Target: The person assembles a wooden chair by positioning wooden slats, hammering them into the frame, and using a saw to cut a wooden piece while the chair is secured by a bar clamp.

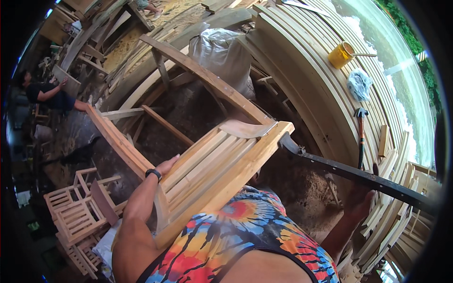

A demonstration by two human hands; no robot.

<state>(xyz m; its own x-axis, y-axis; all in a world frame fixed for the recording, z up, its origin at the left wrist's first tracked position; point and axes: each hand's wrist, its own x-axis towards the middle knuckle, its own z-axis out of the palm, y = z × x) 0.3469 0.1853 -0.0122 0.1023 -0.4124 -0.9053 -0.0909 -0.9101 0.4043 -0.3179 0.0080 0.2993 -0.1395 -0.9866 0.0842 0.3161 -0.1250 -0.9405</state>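
With fingers pressed together, the left hand point(168, 165) steadied the pale, slatted wooden panel point(212, 165) at the open brown timber frame's point(207, 79) near end; the shadowed right hand point(362, 203) seemingly gripped the long black metal clamp point(337, 166), best kept square.

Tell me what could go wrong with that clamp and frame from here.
The metal end of the black bar clamp sits at a corner of the slatted wooden frame; it might slip or dent the wood.
The right hand is on the bar away from that corner, so a twist could shift the frame under the left hand.
The open yellow jar on the boards could spill if bumped.
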